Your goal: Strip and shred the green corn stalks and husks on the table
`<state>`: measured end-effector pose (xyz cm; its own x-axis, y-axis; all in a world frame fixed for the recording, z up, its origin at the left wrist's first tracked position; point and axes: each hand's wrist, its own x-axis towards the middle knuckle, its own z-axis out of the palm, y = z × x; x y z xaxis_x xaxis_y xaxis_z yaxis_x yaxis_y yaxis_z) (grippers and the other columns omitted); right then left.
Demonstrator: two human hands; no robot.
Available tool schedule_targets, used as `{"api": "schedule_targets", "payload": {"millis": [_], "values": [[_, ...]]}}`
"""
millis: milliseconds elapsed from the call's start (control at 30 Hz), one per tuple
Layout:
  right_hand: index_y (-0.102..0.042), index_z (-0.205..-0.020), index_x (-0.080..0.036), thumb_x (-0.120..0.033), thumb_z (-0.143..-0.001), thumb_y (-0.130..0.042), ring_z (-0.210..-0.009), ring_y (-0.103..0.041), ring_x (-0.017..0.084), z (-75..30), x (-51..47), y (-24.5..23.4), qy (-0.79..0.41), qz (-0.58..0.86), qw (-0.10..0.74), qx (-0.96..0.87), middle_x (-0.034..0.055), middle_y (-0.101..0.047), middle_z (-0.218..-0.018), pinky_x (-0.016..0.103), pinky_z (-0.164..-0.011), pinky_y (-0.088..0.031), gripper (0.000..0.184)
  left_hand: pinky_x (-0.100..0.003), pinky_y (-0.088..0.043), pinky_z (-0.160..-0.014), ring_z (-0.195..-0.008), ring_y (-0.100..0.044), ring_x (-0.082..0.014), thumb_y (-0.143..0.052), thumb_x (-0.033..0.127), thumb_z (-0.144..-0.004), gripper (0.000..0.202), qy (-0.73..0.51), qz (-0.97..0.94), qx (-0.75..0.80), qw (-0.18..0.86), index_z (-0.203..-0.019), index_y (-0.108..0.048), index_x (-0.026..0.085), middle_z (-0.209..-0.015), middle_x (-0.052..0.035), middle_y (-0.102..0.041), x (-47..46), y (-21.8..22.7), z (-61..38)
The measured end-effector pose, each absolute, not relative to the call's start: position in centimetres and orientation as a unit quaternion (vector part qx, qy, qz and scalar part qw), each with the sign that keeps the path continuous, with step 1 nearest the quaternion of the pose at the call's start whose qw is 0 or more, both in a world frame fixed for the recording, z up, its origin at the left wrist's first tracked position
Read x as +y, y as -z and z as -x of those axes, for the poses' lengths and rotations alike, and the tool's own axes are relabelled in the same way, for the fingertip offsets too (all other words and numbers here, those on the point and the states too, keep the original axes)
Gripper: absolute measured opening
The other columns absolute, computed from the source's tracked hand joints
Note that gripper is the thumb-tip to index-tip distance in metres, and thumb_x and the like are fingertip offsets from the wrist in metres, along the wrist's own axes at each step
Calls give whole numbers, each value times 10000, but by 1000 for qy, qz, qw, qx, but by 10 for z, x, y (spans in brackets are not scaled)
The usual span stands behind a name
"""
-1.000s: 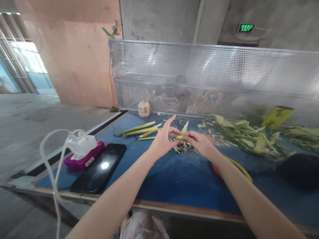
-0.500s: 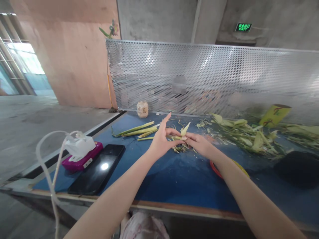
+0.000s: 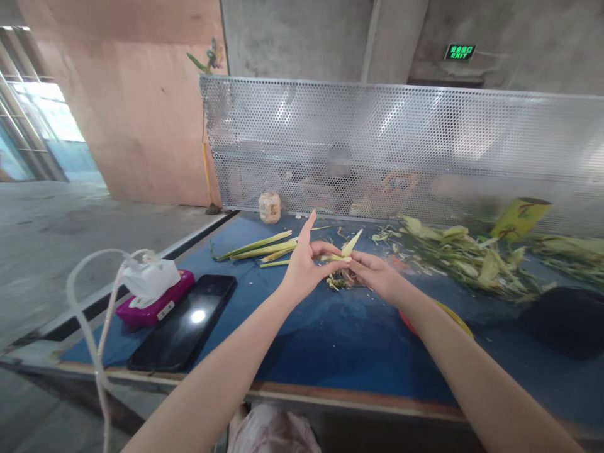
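Observation:
Both hands meet over the middle of the blue table (image 3: 330,340). My left hand (image 3: 304,267) pinches a small pale green stalk piece (image 3: 340,254) between thumb and middle fingers, with the index finger raised. My right hand (image 3: 377,274) grips the same piece from the right, fingers closed on its end. A yellowish leaf tip (image 3: 353,242) sticks up from the piece. Just below the hands lies a small heap of trimmings (image 3: 337,283). Peeled green stalks (image 3: 259,246) lie to the left of my left hand.
A black phone (image 3: 184,324), a magenta box with a white charger and cable (image 3: 151,292) sit at the left. A pile of green husks (image 3: 467,255) lies at the right, beside a yellow cup (image 3: 521,219). A perforated metal screen (image 3: 401,145) and a small jar (image 3: 270,206) stand behind.
Both hands have lifted slightly off the table with the stalk piece and drawn a little closer together; the leaf tip now stands higher.

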<state>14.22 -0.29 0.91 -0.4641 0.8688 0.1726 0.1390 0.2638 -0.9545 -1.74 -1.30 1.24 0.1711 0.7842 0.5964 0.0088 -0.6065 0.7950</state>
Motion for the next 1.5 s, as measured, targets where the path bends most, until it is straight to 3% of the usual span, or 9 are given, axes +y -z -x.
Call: {"api": "schedule_targets", "payload": {"millis": [167, 467, 767, 967, 1200, 1333, 1500], "values": [[-472, -713, -194, -480, -767, -443, -582, -416, 97, -142, -4, -10, -485, 338, 366, -719, -22, -429, -639, 236, -558, -352, 292, -341, -457, -766, -723, -590, -137, -686, 217, -616, 954, -587, -675, 291, 338, -1346, -73, 222, -742, 3, -628, -11, -12, 20], [-501, -767, -190, -349, -808, -416, -618, -437, 118, -144, -6, -14, -259, 378, 355, -815, -7, -482, -663, 232, -568, -339, 185, -303, -461, -689, -650, -570, -117, -707, 180, -573, 972, -571, -643, 293, 419, -1341, -110, 203, -682, 16, -615, -5, -11, 22], [-454, -726, -185, -334, -834, -365, -600, -424, 109, -142, -9, -16, -180, 411, 314, -837, -16, -472, -666, 231, -572, -334, 205, -259, -421, -697, -583, -546, -79, -728, 136, -529, 840, -586, -549, 295, 518, -1264, -320, 131, -576, 56, -587, -6, -13, 18], [-406, -690, -187, -342, -864, -308, -600, -407, 105, -138, -13, -17, -181, 404, 320, -838, -24, -428, -640, 223, -579, -328, 252, -234, -389, -720, -562, -498, -52, -694, 114, -572, 792, -609, -527, 280, 522, -1268, -316, 101, -534, 80, -545, -5, -12, 17], [-377, -670, -188, -345, -869, -308, -582, -372, 105, -140, -12, -15, -125, 386, 286, -868, -24, -401, -632, 215, -539, -293, 262, -266, -389, -727, -615, -527, -81, -699, 149, -573, 778, -538, -589, 307, 520, -1261, -337, 124, -586, 54, -560, -4, -14, 23], [-371, -652, -185, -319, -863, -334, -587, -390, 105, -143, -10, -16, -94, 370, 259, -887, -20, -422, -633, 218, -548, -291, 253, -263, -394, -657, -580, -530, -90, -724, 138, -528, 864, -493, -626, 319, 514, -1278, -297, 107, -588, 36, -583, -3, -18, 30], [-344, -600, -184, -345, -835, -381, -539, -362, 98, -141, -11, -14, -114, 402, 292, -860, -36, -374, -559, 221, -527, -287, 288, -235, -377, -566, -507, -504, -79, -723, 146, -529, 898, -502, -642, 326, 479, -1298, -260, 130, -562, 39, -589, -3, -19, 33]]}}
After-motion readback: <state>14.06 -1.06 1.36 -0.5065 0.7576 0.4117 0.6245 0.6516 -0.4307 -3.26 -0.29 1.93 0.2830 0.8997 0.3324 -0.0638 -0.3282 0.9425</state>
